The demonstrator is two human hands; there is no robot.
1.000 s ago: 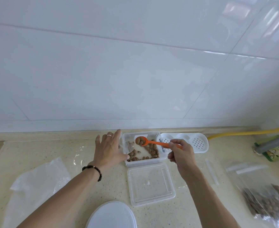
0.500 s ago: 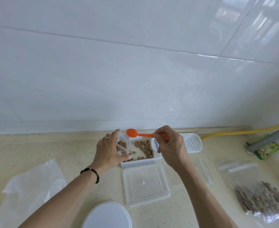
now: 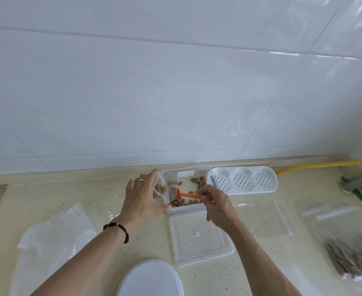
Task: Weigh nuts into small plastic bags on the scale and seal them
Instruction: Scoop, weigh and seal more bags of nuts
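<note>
Left hand [image 3: 141, 197] fingers grip small bag [image 3: 160, 192] holding nuts; right hand [image 3: 217, 202] fingers pinch orange spoon [image 3: 188, 195] over nut-filled tub [image 3: 186, 208]

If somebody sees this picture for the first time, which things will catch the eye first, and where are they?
The orange spoon stands out most: the right hand holds it at the centre, its bowl at the mouth of the small clear bag that the left hand grips. Both are over the clear container of brown nuts. A yellow hose runs along the wall at far right.
</note>
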